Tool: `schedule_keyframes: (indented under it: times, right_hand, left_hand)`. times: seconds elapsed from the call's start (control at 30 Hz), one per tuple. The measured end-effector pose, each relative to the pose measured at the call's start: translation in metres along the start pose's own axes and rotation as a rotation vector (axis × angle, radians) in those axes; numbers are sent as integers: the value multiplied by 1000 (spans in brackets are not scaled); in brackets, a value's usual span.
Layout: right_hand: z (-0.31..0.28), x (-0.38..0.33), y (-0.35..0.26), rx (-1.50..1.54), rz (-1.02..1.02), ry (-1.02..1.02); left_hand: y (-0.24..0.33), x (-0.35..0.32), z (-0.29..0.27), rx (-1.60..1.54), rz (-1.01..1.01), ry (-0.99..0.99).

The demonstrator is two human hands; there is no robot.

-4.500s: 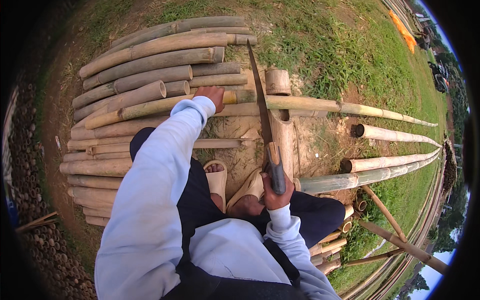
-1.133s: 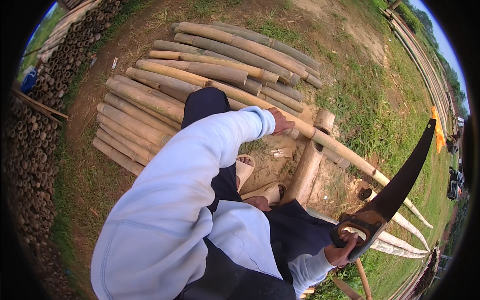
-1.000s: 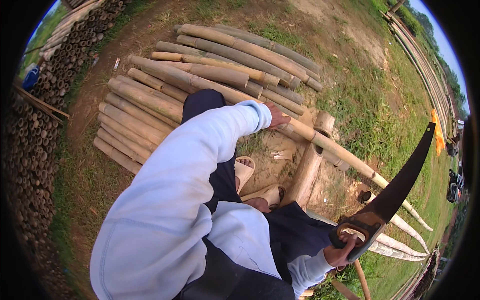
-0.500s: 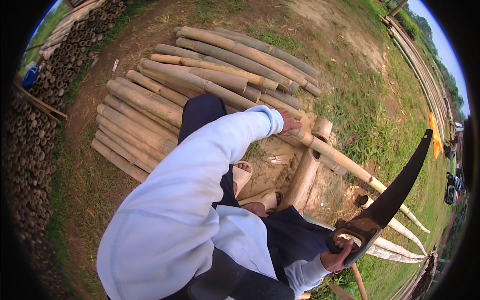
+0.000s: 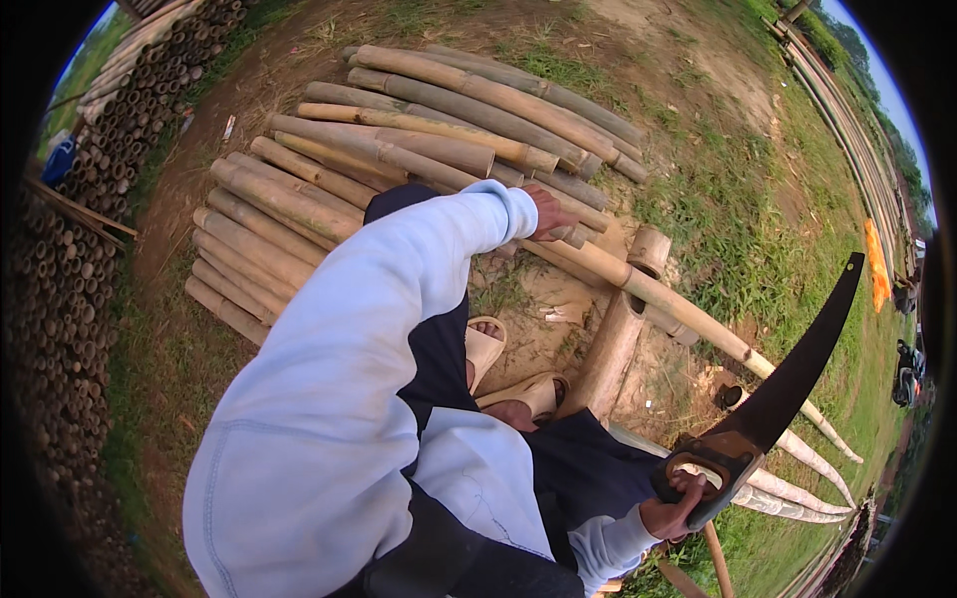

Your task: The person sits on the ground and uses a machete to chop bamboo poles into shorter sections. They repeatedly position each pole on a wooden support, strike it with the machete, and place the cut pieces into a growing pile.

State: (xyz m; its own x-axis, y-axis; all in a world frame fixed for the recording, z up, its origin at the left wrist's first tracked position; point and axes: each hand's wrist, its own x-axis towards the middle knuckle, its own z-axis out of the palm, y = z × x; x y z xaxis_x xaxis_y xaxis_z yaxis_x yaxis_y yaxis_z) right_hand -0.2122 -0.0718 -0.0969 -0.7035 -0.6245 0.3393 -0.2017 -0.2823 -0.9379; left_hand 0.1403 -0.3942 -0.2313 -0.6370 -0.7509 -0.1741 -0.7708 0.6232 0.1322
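My left hand (image 5: 549, 214) reaches forward and presses down on a long bamboo pole (image 5: 638, 289) that lies across a short upright bamboo stump (image 5: 649, 250). My right hand (image 5: 675, 506) grips the handle of a curved hand saw (image 5: 788, 384), held out to my right with the dark blade pointing up and away, clear of the pole. A thick bamboo log (image 5: 608, 357) lies beside my feet in pale sandals (image 5: 518, 384).
A pile of cut bamboo poles (image 5: 329, 189) lies ahead and to the left on bare earth. A stack of bamboo ends (image 5: 60, 279) lines the far left. More poles (image 5: 797, 478) lie on grass at the right. An orange object (image 5: 877, 264) sits at the far right.
The saw came off the pole and swung out to my right. Over the last second my left hand stays on the pole and the saw shifts only slightly.
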Motion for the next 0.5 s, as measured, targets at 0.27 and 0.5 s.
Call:
schedule_keyframes:
  times: [0.27, 0.5]
  right_hand:
    - [5, -5, -1, 18, 9, -2]
    - [22, -8, -21, -66, 46, 53]
  left_hand:
    - [0, -4, 10, -47, -22, 2]
    - [-4, 5, -1, -93, -105, -73]
